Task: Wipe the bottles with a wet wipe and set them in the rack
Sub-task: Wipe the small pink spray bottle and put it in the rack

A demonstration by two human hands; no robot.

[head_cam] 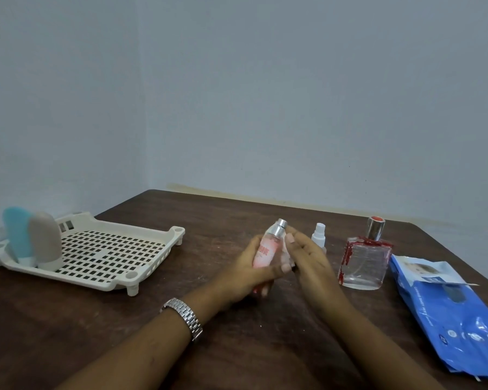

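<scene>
We hold the tilted pink bottle (267,246) above the worktop (209,220), our left hand (245,274) with fingers (283,268) curled round it, our right hand (307,260) laying nearly straight fingers on its side, well apart from the rack (110,254).

Our left hand (248,274) covers the lower end of the pink bottle (268,244), and the label is too blurred to read. The wet wipe (287,249) shows only as a pale scrap beside our right hand (307,258), whose grip we cannot make out. That hand also hides the base of the white spray bottle (319,235). The wipes pack (448,311) runs off the right edge.
</scene>
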